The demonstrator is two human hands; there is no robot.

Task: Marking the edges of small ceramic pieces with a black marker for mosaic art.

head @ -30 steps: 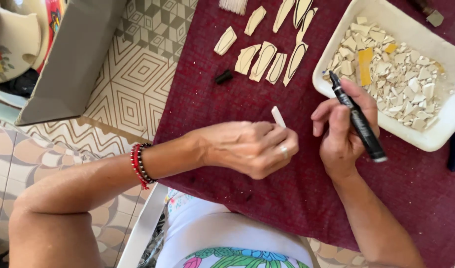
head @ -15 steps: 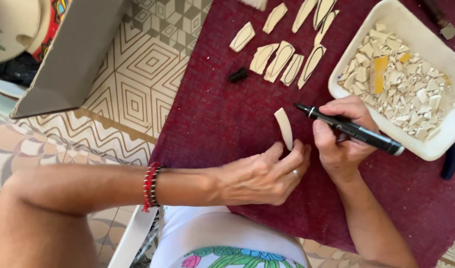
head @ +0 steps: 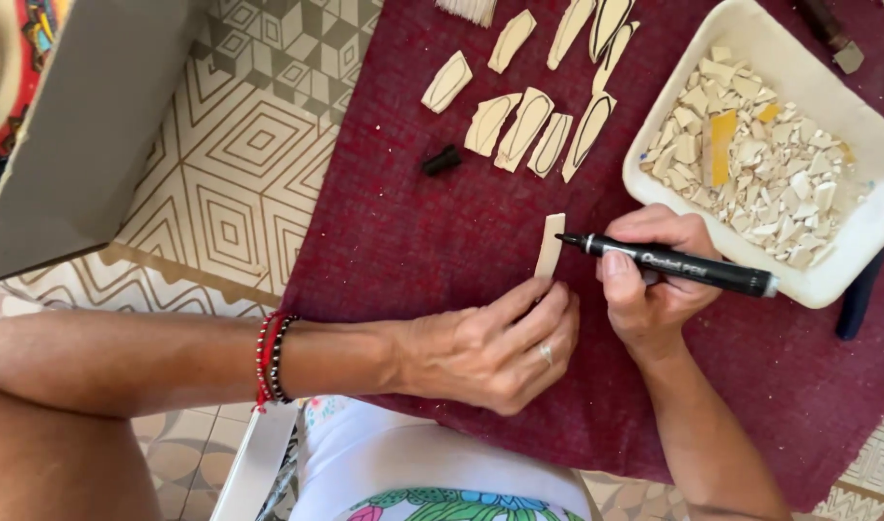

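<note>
Pinching the lower end of a narrow cream shard (head: 550,245), the left hand (head: 490,347) lies just below the frame's centre, its fingertips (head: 543,294) closed together on the piece, which rises from them slightly tilted, upper end toward the top of the frame. The right hand (head: 654,280), just right of centre, is clamped around a black marker (head: 678,265) held almost level, its tip pointing left and touching or nearly touching the shard's upper right edge; which of the two cannot be told. Both hands rest over a maroon cloth (head: 403,241) that fills the middle and right of the frame. A ring sits on one left finger, and red and dark bracelets (head: 271,357) circle the left wrist at lower left. Above the hands, at upper centre, cream pieces (head: 529,125) with black outlines lie in loose rows on the cloth, and a small black cap (head: 442,159) lies to their left. At upper right a white tray (head: 837,280) holds a heap of pale fragments (head: 760,174), one of them yellow, close beside the right hand. Patterned tiles (head: 230,183) show at left, with a grey board (head: 85,125) across the upper left corner.
</note>
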